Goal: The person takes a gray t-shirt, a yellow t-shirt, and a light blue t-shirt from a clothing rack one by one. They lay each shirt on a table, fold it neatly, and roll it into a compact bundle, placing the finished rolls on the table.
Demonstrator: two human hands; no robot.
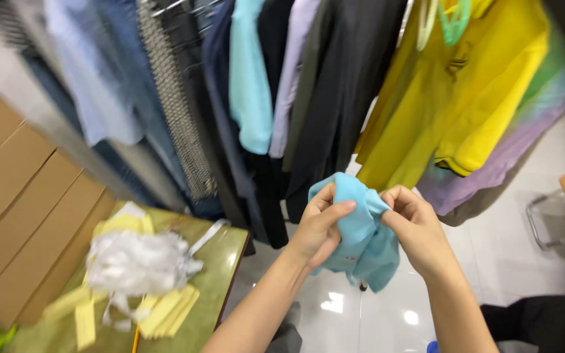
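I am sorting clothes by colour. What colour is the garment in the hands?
Light blue garment, best seen in the head view.

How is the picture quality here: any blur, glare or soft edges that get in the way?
Head view: left hand, right hand and the light blue garment are fairly sharp; the hanging clothes and cardboard boxes smear with motion blur toward the edges; bright glare spots sit on the glossy floor.
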